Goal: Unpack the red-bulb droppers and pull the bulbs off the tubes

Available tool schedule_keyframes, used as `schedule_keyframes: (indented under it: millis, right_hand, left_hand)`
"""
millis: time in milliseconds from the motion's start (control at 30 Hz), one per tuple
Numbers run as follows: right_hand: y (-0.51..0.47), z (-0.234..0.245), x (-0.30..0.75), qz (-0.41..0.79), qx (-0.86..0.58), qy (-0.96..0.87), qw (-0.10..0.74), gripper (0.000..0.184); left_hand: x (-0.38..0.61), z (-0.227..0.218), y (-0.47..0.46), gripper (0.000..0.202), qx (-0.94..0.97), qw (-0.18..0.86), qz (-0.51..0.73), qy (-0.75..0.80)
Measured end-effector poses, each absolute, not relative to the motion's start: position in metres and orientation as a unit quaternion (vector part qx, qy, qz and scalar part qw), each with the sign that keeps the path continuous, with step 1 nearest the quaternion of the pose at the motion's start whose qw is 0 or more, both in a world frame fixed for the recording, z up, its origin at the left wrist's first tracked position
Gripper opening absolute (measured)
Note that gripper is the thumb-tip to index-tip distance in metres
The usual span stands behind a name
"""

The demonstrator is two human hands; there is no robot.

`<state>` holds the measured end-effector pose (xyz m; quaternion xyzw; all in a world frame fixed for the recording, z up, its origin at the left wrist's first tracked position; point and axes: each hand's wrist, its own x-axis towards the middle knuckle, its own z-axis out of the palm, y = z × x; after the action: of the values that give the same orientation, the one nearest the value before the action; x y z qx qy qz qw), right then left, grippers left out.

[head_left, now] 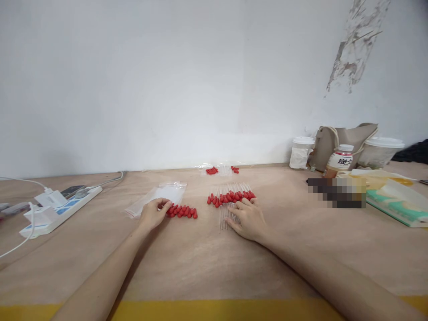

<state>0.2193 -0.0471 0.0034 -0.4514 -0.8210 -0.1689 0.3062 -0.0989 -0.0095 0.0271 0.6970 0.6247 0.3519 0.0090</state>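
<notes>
My left hand (155, 214) is at the left end of a row of red rubber bulbs (183, 211), with thumb and forefinger closed on a red bulb there. Over a bundle of glass droppers (222, 218) lies my right hand (249, 218), its fingers apart and resting on the thin tubes. These droppers have red bulbs (230, 196) side by side across the middle, and clear tubes point both toward the wall and toward me. My right palm hides some of the tubes.
Clear plastic bags (160, 196) lie behind my left hand. Bagged red-bulbed pieces (212, 170) are by the wall. At left is a power strip (63, 214) with plugs and cables. A lidded cup (301, 153), a bottle (339, 161), a bag and a tissue pack (397, 203) stand right.
</notes>
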Motion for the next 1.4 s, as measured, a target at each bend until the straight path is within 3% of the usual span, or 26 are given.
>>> schedule_keyframes:
  millis: [167,367,600,767,933,1133,1400]
  right_hand:
    - [-0.049,0.005,0.220,-0.152,-0.447,-0.835,0.281,0.042]
    - [-0.050,0.007,0.220,-0.141,-0.449,-0.838,0.275,0.048]
    - [-0.046,0.006,0.233,-0.135,-0.503,-0.785,0.336,0.030]
    - [-0.037,0.004,0.253,-0.121,-0.550,-0.730,0.387,0.028]
    - [-0.032,0.002,0.262,-0.130,-0.555,-0.720,0.396,0.030]
    - [-0.036,0.001,0.259,-0.118,-0.556,-0.722,0.395,0.028]
    - [-0.037,-0.002,0.260,-0.134,-0.549,-0.723,0.397,0.028]
  left_hand:
    - [-0.071,0.039,-0.032,0.014,0.751,-0.055,0.404,0.519]
    - [-0.007,0.028,-0.063,0.018,0.881,0.120,0.258,0.378]
    - [0.025,0.012,-0.050,0.025,0.854,0.191,0.276,0.397]
    - [0.037,0.007,-0.047,0.021,0.849,0.215,0.295,0.383]
    - [0.037,0.011,-0.045,0.014,0.842,0.187,0.315,0.396]
    - [0.045,0.034,-0.006,0.025,0.799,0.040,0.263,0.539]
    - [0.070,0.044,0.031,0.034,0.749,0.055,0.191,0.632]
